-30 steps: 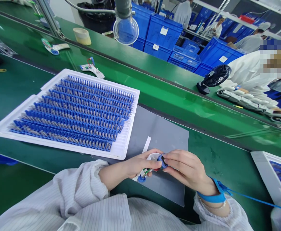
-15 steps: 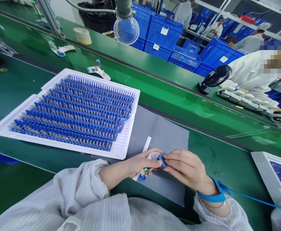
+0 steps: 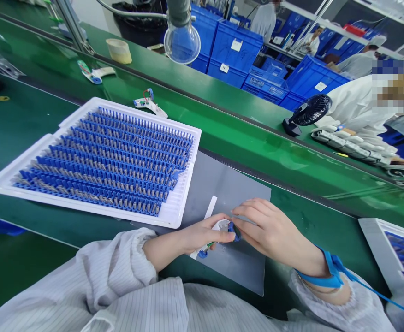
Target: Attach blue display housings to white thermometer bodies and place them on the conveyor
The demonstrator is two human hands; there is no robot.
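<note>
White-and-blue assembly (image 3: 223,224) is over the gray mat (image 3: 246,272), gripped in the left hand (image 3: 202,236), thumb lying across it toward the blue end piece (image 3: 232,232). A bit of green shows below the thumb. Right hand (image 3: 271,230): fingers loosely bent, fingertips right at the blue end; can't tell if they touch or grip it. Blue wrist strap (image 3: 321,275) on that arm, cord running off right.

White strip (image 3: 210,207) on the mat, just beyond the left hand. White tray (image 3: 175,216) to the left, overlapping the mat edge, rows of blue parts (image 3: 112,157) with metallic pieces; bare slots at its right side. At far right, a 2nd white tray (image 3: 375,244) with blue parts.

Past the bench, green belt (image 3: 229,133) carries 2 white pieces (image 3: 153,107) with blue ends, near the tray's far edge. Across it: black fan (image 3: 312,110), co-worker's white sleeve (image 3: 354,99).
</note>
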